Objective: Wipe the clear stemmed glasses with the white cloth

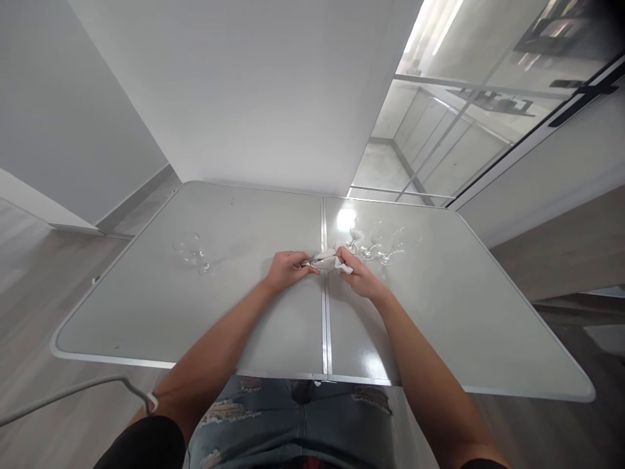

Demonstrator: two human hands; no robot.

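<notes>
My left hand (287,270) is closed on one end of a clear stemmed glass (322,264), held low over the middle seam of the table. A white cloth (344,267) is bunched in my right hand (360,275), against the other end of that glass. My fingers and the cloth cover much of the glass. Beyond my right hand stand several clear stemmed glasses, among them a near one (385,256). To the left, clear glassware (193,250) rests apart from my left hand; its outlines are too faint to separate.
The pale folding table (137,306) has a metal-edged seam and a light rim. A white wall (254,98) rises behind it. On the right is a glass-paned sliding door (439,130). A white cable (73,391) runs beside my left forearm.
</notes>
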